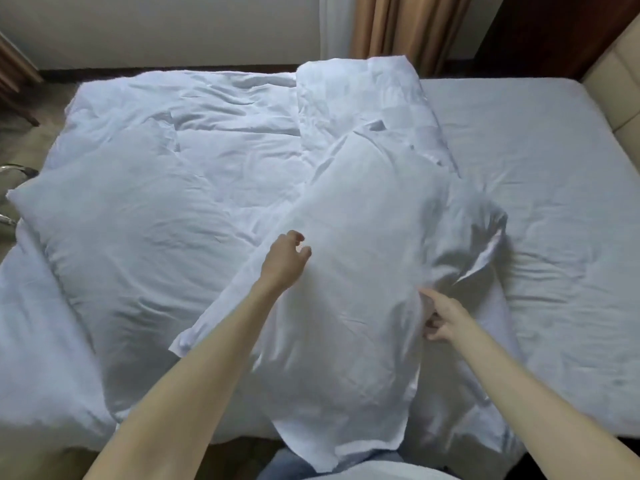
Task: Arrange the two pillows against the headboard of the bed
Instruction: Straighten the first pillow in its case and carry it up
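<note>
A white pillow (349, 271) lies lengthwise in front of me at the bed's near edge, its near end hanging over the side. My left hand (285, 259) rests on its left edge, fingers curled and apart, gripping nothing. My right hand (441, 318) pinches the pillow's right edge, where the fabric bunches. A second white pillow (114, 244) lies flat to the left on the duvet. The beige padded headboard (620, 88) stands at the far right of the bed.
A rumpled white duvet (225, 133) covers the left half of the bed, with its folded edge (363, 98) in the middle. Bare white sheet (536, 161) stretches right toward the headboard. Brown curtains (408, 26) hang beyond the bed. A chair frame (17, 171) stands left.
</note>
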The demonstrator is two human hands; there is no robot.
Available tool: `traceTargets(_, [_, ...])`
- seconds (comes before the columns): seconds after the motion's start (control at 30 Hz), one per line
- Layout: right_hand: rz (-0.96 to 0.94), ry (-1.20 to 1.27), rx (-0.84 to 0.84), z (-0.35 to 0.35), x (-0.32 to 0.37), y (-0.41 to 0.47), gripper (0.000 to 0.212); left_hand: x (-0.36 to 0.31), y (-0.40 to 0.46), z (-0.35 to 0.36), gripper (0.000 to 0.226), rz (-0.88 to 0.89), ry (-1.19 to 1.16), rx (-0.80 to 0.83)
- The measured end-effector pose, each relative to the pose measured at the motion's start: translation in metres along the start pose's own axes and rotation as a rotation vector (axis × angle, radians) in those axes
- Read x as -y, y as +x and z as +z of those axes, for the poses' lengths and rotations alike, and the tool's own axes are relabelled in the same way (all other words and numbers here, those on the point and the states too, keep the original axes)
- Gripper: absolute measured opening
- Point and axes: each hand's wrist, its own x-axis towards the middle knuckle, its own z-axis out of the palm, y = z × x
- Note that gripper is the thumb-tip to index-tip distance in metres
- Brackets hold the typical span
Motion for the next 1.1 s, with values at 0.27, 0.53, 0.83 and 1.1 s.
traceTargets(0.27, [-0.078, 0.191, 0.045, 0.035, 0.004, 0.031, 0.046, 0.028, 0.09, 0.01, 0.064, -0.171, 0.257, 0.135])
traceTargets(0.53, [-0.149, 0.031, -0.228, 0.063, -0.004, 0.061, 0.086, 0.054, 0.141, 0.01, 0.091, -0.263, 0.006, 0.276])
traceTargets(0.83, [-0.273, 0.059, -0.355, 0.082, -0.01, 0.068, 0.073, 0.062, 0.122, 0.018, 0.081, -0.245, -0.089, 0.235])
traceTargets(1.1, [-0.481, 0.188, -0.286, 0.069, -0.014, 0.044, 0.029, 0.068, 0.08, 0.003, 0.083, -0.279, -0.186, 0.133])
